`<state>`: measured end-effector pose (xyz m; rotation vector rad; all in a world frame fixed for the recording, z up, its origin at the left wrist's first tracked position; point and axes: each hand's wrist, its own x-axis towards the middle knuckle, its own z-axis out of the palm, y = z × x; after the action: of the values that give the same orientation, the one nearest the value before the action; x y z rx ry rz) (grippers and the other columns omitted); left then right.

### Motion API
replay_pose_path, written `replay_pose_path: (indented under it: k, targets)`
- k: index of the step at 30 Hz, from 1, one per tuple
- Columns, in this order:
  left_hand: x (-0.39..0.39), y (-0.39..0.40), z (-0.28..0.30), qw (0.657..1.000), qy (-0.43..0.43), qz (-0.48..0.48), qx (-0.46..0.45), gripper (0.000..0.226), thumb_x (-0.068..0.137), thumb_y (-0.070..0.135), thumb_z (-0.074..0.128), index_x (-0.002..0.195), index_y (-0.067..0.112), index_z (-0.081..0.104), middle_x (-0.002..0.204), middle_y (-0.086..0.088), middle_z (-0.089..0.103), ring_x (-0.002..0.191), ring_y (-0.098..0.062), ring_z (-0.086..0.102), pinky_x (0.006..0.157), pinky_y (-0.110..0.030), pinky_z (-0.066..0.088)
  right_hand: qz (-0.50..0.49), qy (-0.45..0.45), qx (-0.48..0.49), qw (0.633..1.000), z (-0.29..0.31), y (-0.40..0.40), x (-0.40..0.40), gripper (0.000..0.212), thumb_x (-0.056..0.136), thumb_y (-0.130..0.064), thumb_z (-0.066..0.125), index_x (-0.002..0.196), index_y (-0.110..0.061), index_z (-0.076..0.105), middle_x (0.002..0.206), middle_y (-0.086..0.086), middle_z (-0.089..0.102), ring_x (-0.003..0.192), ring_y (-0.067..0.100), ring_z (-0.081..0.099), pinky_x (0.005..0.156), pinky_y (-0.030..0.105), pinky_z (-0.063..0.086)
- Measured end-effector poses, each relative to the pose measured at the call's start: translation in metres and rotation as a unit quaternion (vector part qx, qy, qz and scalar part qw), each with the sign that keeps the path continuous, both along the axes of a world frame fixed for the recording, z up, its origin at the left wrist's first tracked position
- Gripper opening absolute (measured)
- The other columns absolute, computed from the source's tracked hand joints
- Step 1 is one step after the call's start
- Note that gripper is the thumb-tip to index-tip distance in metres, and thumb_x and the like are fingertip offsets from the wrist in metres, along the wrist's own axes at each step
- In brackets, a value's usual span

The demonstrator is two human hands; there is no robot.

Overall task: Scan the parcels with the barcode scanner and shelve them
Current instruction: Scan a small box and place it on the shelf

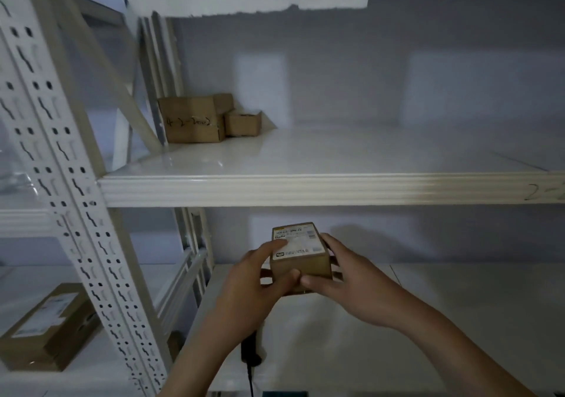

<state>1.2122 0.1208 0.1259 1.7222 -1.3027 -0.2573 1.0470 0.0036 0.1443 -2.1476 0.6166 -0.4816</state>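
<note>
A small brown cardboard parcel (301,251) with a white shipping label on top is held in front of the lower shelf opening. My left hand (255,277) grips its left side, thumb on the front face and a finger on the label. Gripping the right side is my right hand (339,274), its thumb on the front lower edge. The black barcode scanner (251,350) lies on the lower shelf beneath my left forearm, its cable running toward the bottom edge; part of it is hidden by the arm.
The white upper shelf (321,190) holds three brown boxes (195,120) at its back left corner. A perforated white upright (76,207) stands to the left. Another labelled parcel (46,326) lies on the neighbouring lower shelf at left. A white board hangs overhead.
</note>
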Motion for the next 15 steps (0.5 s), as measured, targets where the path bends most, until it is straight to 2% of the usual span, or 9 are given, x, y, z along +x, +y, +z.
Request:
replay_pose_path:
  k: [3,5,7,10,13,15]
  targets:
    - [-0.003,0.021,0.040,0.999,-0.042,0.008,0.007,0.045,0.084,0.048,0.066,0.127,0.046,0.051,0.112,0.021,0.059,0.082,0.015,0.062,0.064,-0.001,0.046,-0.018,-0.002,-0.079,0.997,0.029,0.016,-0.003,0.070,0.082,-0.059,0.066,0.140,-0.053,0.028,0.134,-0.023,0.054,0.123,-0.003,0.051,0.106,0.029,0.045]
    - [-0.003,0.031,0.066,0.998,-0.062,0.021,0.002,0.039,0.083,0.051,0.065,0.120,0.047,0.054,0.103,0.027,0.060,0.078,0.017,0.061,0.064,-0.002,0.046,-0.015,-0.003,-0.114,0.993,0.049,0.023,-0.005,0.056,0.083,-0.065,0.061,0.131,-0.055,0.035,0.125,-0.020,0.059,0.117,-0.003,0.055,0.100,0.029,0.049]
    - [-0.004,0.037,0.089,0.998,-0.066,0.024,0.002,0.034,0.083,0.054,0.064,0.115,0.045,0.058,0.101,0.021,0.065,0.074,0.010,0.066,0.068,-0.009,0.052,-0.014,-0.012,-0.136,0.990,0.068,0.027,-0.006,0.046,0.083,-0.066,0.059,0.124,-0.053,0.042,0.115,-0.019,0.062,0.106,-0.003,0.059,0.092,0.029,0.052]
    - [-0.005,0.040,0.112,0.999,-0.030,0.013,-0.016,0.028,0.082,0.057,0.062,0.105,0.042,0.064,0.093,0.009,0.073,0.068,-0.004,0.072,0.075,-0.032,0.060,-0.020,-0.033,-0.132,0.991,0.092,0.030,-0.005,0.033,0.086,-0.061,0.060,0.113,-0.047,0.050,0.100,-0.015,0.067,0.087,0.001,0.064,0.081,0.027,0.053]
    - [-0.007,0.043,0.128,0.999,-0.028,0.019,-0.029,0.026,0.082,0.058,0.060,0.103,0.042,0.065,0.087,0.007,0.074,0.064,-0.006,0.072,0.072,-0.030,0.059,-0.024,-0.035,-0.120,0.992,0.110,0.033,-0.006,0.029,0.087,-0.063,0.057,0.106,-0.042,0.053,0.086,-0.010,0.069,0.076,0.004,0.063,0.070,0.023,0.048]
    - [-0.008,0.046,0.138,0.998,-0.040,0.030,-0.038,0.028,0.083,0.058,0.058,0.105,0.043,0.064,0.086,0.007,0.074,0.063,-0.005,0.071,0.070,-0.028,0.058,-0.030,-0.037,-0.122,0.991,0.119,0.034,-0.006,0.031,0.085,-0.066,0.055,0.104,-0.041,0.054,0.083,-0.009,0.068,0.075,0.005,0.062,0.068,0.023,0.046]
